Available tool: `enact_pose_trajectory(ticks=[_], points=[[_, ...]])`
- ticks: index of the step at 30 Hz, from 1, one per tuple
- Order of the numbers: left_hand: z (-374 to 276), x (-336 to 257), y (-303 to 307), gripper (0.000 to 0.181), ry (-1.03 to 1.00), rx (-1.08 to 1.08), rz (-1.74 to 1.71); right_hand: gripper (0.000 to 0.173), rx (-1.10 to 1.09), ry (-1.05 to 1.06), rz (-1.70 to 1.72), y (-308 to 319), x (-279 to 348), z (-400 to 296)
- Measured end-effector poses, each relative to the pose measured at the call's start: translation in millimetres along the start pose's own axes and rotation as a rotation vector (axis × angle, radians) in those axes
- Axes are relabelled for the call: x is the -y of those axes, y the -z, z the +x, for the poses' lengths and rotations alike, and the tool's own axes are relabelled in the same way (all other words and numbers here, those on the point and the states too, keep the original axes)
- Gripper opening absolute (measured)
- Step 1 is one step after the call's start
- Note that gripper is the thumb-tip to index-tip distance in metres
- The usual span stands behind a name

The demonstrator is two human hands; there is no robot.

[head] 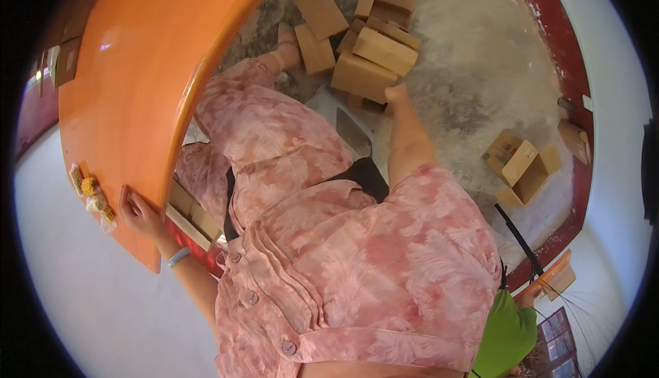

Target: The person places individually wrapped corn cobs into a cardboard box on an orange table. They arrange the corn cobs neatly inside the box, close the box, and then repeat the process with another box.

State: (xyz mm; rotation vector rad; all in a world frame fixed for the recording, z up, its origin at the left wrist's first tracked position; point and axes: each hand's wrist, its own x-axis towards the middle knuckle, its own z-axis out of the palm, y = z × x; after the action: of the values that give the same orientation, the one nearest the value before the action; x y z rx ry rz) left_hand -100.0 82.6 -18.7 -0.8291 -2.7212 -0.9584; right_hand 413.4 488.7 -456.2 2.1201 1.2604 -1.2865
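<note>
My left hand (141, 217), with a pale bracelet (179, 256) on its wrist, rests at the edge of the orange tabletop (139, 90). Its fingers are loosely curled and nothing shows in them. Close by on the table lie small yellow items in clear wrapping (92, 195). On my other side, my right hand (396, 93) reaches down to the lower edge of a cardboard box (364, 75) in a pile on the floor. Its fingers are mostly out of sight, so I cannot tell whether they grip the box. Another open-flapped box (387, 48) lies against that one.
More boxes (322, 12) lie in the pile beside my foot (288, 43). An open carton (530, 172) stands on the concrete floor (463, 59) near the red-based wall (576, 69). A person in a green shirt (507, 334) is behind at lower right. Flattened cardboard (193, 213) sits under the table.
</note>
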Motion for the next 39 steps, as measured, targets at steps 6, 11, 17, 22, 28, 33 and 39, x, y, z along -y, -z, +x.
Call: enact_pose_trajectory(ticks=[6,11,17,22,28,33,39], points=[[5.8,-84.3,-9.6,0.033,0.208,0.068,0.317,0.087,-0.186,0.054,0.155,31.5,53.1,-50.2],[7.5,-91.3,-10.9,0.035,0.107,0.036,0.406,0.100,-0.224,0.035,0.217,46.7,46.7,32.6],[11.3,-63.7,-6.6,0.038,0.093,0.013,0.398,0.099,-0.213,0.128,0.290,43.6,58.6,38.7],[10.7,-70.8,-9.1,0.033,0.265,0.047,0.350,0.068,-0.158,0.184,0.093,28.6,81.0,1.2],[9.4,-20.0,-8.4,0.034,0.143,-0.076,0.183,0.043,-0.192,0.423,-0.161,8.6,104.6,-60.9],[5.3,-30.2,-22.7,0.033,0.113,-0.091,0.268,0.040,-0.315,0.735,-0.280,36.2,112.1,-115.3],[4.0,-37.5,-31.0,0.028,-0.003,-0.120,0.188,0.031,-0.205,0.582,0.606,104.7,93.2,-119.6]])
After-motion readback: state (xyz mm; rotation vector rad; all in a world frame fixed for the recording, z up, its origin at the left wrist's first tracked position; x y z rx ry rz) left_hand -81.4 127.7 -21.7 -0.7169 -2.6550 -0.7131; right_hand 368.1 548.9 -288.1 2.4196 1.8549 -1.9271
